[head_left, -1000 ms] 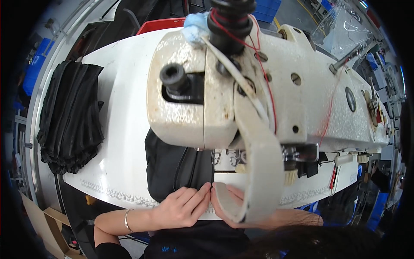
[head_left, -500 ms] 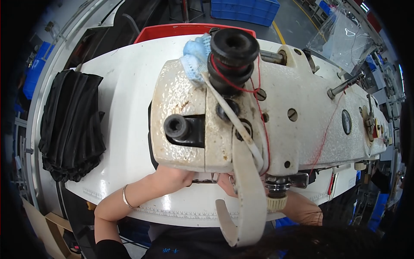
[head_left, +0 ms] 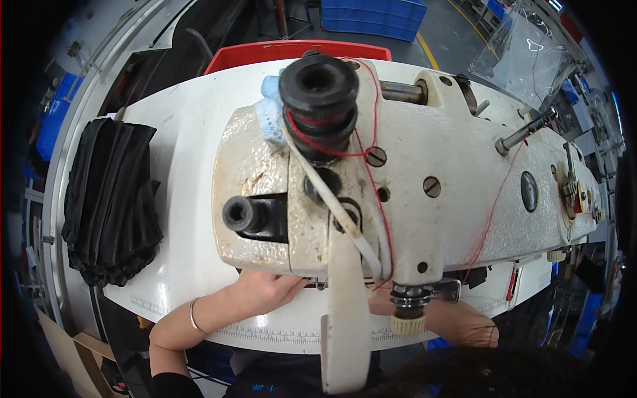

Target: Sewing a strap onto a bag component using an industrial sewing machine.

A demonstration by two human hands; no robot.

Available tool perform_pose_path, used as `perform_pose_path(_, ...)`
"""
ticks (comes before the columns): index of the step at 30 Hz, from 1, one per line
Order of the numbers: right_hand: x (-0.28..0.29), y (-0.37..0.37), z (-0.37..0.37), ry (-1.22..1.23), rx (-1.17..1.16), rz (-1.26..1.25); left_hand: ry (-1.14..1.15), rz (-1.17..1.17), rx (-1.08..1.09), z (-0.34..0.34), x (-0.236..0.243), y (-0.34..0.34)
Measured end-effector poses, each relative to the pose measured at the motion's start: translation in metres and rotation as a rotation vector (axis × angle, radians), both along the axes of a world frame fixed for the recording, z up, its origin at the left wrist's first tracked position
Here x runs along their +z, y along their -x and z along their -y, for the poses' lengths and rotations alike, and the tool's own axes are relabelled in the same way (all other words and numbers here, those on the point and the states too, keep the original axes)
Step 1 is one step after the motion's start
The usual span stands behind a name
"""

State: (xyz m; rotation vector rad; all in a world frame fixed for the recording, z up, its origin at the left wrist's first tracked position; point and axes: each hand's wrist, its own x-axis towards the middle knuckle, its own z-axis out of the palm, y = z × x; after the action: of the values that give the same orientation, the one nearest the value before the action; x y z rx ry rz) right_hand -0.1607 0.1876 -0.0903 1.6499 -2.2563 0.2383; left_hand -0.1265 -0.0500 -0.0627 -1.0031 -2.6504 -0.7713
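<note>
Head view: left hand (head_left: pixel 262 292) reaches beneath sewing machine (head_left: pixel 398 192), its fingers' state hidden.

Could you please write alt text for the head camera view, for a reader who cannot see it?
A worn cream metal sewing machine head fills the view, the person's left hand reaching under it on the white table. The right hand is mostly hidden. A folded pile of black fabric lies left.

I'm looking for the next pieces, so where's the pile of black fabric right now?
In the head view, the pile of black fabric lies at the left end of the white table, left of the sewing machine.
</note>
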Motion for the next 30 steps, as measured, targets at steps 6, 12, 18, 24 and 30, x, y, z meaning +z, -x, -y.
perform_pose_path(6, 0.008, 0.001, 0.002, 0.129, -0.006, -0.118, 0.006, -0.048, -0.017, -0.003, 0.008, 0.003)
perform_pose_path(12, 0.013, 0.001, 0.003, 0.143, -0.052, -0.091, 0.02, -0.06, -0.021, -0.003, 0.011, 0.003)
perform_pose_path(18, 0.004, -0.001, 0.005, 0.111, -0.043, -0.198, 0.003, -0.044, -0.015, -0.005, 0.013, 0.005)
perform_pose_path(24, 0.005, -0.003, 0.005, 0.125, -0.04, -0.044, 0.023, -0.039, -0.035, -0.005, 0.014, 0.005)
perform_pose_path(30, -0.028, -0.011, 0.012, 0.171, -0.172, -0.07, 0.038, -0.06, -0.065, -0.005, 0.008, 0.004)
